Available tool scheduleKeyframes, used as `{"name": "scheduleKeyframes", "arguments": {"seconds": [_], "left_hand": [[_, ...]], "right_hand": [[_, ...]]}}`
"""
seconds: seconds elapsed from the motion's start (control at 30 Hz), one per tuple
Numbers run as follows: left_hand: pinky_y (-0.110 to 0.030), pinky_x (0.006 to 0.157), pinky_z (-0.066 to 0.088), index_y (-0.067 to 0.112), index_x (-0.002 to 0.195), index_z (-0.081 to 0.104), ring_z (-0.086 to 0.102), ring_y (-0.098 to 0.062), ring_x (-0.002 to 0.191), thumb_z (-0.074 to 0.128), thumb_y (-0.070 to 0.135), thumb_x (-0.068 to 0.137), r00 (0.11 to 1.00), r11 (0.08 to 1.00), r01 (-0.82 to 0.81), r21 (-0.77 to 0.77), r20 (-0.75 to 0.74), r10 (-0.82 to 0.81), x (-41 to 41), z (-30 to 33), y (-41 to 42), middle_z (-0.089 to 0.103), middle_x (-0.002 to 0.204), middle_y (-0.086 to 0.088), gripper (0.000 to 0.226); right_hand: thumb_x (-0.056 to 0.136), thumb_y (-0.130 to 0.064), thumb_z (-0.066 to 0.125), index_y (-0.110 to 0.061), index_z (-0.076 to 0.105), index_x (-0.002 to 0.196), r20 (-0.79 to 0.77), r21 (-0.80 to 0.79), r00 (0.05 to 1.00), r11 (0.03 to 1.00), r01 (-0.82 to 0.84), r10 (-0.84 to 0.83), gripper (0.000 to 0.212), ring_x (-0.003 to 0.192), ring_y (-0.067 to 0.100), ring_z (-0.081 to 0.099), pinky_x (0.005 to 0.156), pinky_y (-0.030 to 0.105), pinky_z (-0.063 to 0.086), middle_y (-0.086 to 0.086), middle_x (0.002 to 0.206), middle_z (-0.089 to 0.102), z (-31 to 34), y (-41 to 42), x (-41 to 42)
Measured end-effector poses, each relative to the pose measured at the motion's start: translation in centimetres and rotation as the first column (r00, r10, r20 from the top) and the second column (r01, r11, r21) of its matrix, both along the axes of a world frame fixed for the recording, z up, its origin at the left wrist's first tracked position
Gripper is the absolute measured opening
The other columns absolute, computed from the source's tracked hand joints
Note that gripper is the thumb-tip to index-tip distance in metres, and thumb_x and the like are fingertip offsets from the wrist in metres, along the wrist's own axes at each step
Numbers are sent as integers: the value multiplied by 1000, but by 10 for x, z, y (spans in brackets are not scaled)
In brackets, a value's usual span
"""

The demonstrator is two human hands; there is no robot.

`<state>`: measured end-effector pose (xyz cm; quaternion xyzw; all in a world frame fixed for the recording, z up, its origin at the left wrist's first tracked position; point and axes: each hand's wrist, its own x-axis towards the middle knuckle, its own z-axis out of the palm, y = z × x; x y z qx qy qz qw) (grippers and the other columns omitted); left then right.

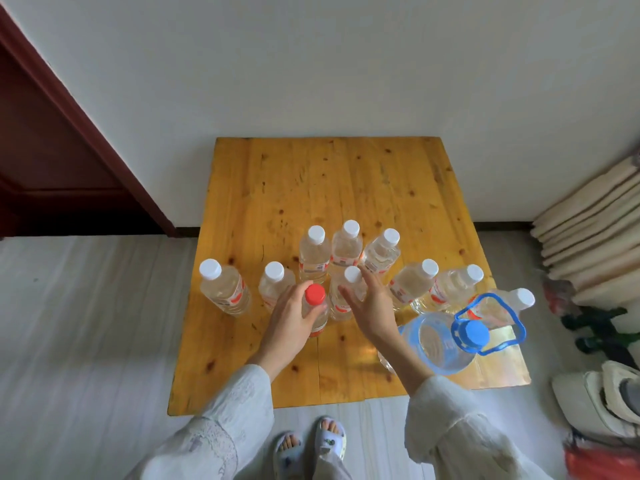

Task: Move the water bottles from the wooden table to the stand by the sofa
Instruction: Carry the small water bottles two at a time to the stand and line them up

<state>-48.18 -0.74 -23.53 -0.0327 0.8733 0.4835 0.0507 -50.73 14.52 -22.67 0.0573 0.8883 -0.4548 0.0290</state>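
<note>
wooden table [346, 174] carries all visible stock: ten small bottles and one large jug, none removed as far as shown. from the left: two white-capped bottles [225, 289] stand apart near the left edge. left hand [289, 323] grips the red-capped bottle [315, 306], fingers curled round its shoulder. right hand [370, 306] reaches for the white-capped bottle beside it [346, 292], fingers spread, thumb close to the body, contact unclear. six more bottles [412, 285] stand behind and to the right; the blue-capped jug [446, 341] stands at the right front corner. stand and sofa are out of view. judgement: task at its start, first pickup under way, all transfers outstanding.
</note>
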Motion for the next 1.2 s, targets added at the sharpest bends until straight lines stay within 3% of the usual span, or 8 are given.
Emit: {"name": "scheduleKeyframes", "arguments": {"seconds": [0.4,0.53,0.63,0.73,0.87,1.0,1.13,1.2], "left_hand": [[3,78,33,18,112,50,49,-6,96,55,26,87,999,1000,7,6,-50,-7,2,-4,-7,53,99,13,27],[-5,79,38,24,108,49,51,2,94,48,41,85,989,996,77,34,-129,-72,4,14,-17,55,97,17,29],[-1,79,37,29,106,47,50,13,96,43,49,82,968,987,155,44,-206,-143,2,35,-21,52,97,25,32],[-13,82,42,29,109,48,54,3,96,43,50,82,945,964,259,66,-223,-239,2,56,-21,57,99,15,34],[-11,78,43,28,106,51,57,-5,93,44,50,80,880,911,408,59,-290,-376,9,88,-9,61,97,11,34],[-27,80,46,18,107,55,59,-14,90,44,46,81,787,823,565,55,-337,-517,31,114,19,63,98,-1,40],[-5,66,39,19,100,56,57,-12,78,43,47,83,682,707,704,71,-347,-644,67,132,62,61,84,5,35],[-12,64,42,22,95,56,59,-16,76,43,50,85,608,622,778,84,-350,-713,91,137,86,63,81,0,32]], "right_hand": [[87,-27,55,-15,49,117,-81,-11,997,1000,-23,22,33,95,9,47,79,22,33,1,108,59,-12,4,8],[87,-27,56,-16,49,114,-111,-2,994,1000,1,-1,30,93,7,46,74,14,29,-10,100,51,-1,3,31],[88,-32,53,-19,48,113,-141,-19,989,999,41,-43,29,92,7,49,74,16,32,-7,102,54,17,2,50],[88,-34,51,-16,47,114,-175,-9,978,993,114,-114,32,93,9,51,76,21,36,-1,106,57,37,0,75],[88,-30,53,-12,50,109,-272,5,935,971,237,-227,28,86,2,46,70,13,33,0,99,57,66,3,119],[88,-24,53,-7,52,108,-323,13,885,933,358,-335,26,94,21,55,78,26,41,9,104,61,94,15,169],[89,-23,53,-9,52,109,-330,-52,790,846,531,-516,25,98,28,60,85,39,49,12,104,63,114,38,232],[88,-25,53,-12,52,108,-331,-60,721,776,628,-609,24,96,28,62,82,43,49,12,102,63,121,49,270]]}}
